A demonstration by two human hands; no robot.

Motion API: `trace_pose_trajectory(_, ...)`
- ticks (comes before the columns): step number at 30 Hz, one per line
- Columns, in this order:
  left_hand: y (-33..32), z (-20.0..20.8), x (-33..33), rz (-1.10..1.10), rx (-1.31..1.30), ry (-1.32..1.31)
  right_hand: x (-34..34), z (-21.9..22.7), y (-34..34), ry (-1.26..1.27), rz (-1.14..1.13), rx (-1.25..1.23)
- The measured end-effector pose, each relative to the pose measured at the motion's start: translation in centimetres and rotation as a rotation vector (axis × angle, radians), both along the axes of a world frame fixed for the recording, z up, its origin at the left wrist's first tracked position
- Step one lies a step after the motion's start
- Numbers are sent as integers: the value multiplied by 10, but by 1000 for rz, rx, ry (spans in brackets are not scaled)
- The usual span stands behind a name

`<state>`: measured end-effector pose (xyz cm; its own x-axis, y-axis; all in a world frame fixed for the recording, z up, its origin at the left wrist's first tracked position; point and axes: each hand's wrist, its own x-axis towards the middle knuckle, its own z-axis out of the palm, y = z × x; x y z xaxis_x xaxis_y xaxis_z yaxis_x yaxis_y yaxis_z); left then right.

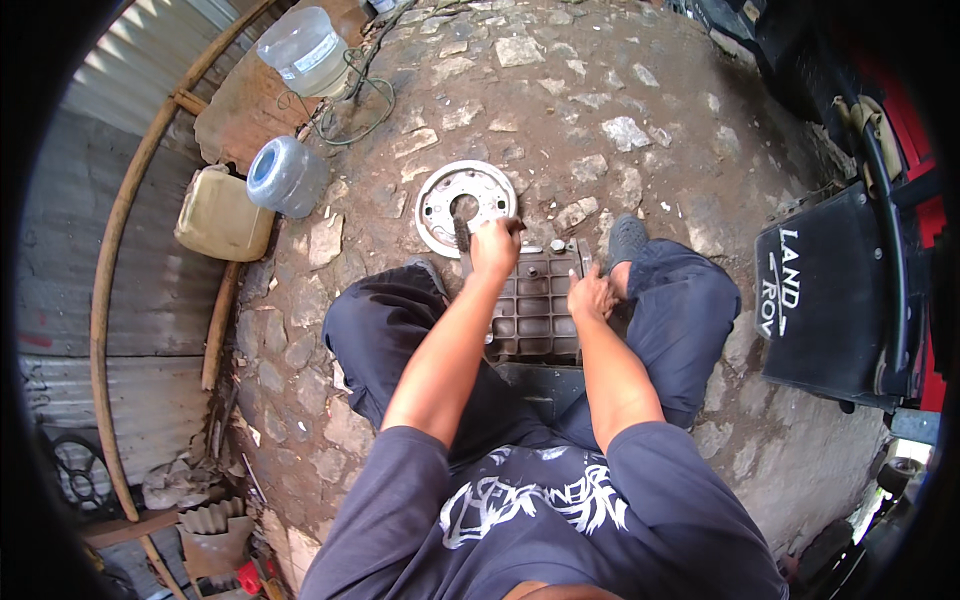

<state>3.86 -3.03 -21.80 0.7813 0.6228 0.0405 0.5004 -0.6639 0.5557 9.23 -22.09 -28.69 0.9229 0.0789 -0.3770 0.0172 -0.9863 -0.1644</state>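
A brown-grey metal casing [532,308] with a grid of raised ribs lies between my legs. My left hand [495,247] is closed around a dark brush [462,236], its bristly end hanging over the casing's far left corner. At the right edge of the casing rests my right hand [592,294], fingers stretched out and touching the rim. Just beyond the casing, a round silvery metal plate [437,190] with a hole in its middle lies flat on the ground; the left hand and brush cover its near part.
Stones set in dirt form the ground [590,170]. To the left stand a yellowish jerrycan [225,213], a blue-tinted bottle [290,178], a large clear container [303,52] and a wooden pole [108,270] by corrugated metal. A black mudflap [825,300] hangs from a vehicle at right.
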Motion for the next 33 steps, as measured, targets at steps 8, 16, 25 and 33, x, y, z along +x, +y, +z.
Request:
trace_pose_trajectory(8, -59, -87, -51, -344, 177, 77, 17, 15, 0, 191, -172, 160)
trace_pose_trajectory(16, -63, -93, -37, -394, 162, 360, 18, 20, 5, 164, -147, 108)
trace_pose_trajectory(25, -52, -101, -50, -509, 230, 307, 25, 23, 5, 188, -152, 129)
trace_pose_trajectory(33, -72, -81, -47, -406, 131, 434, 23, 19, -1, 182, -174, 142)
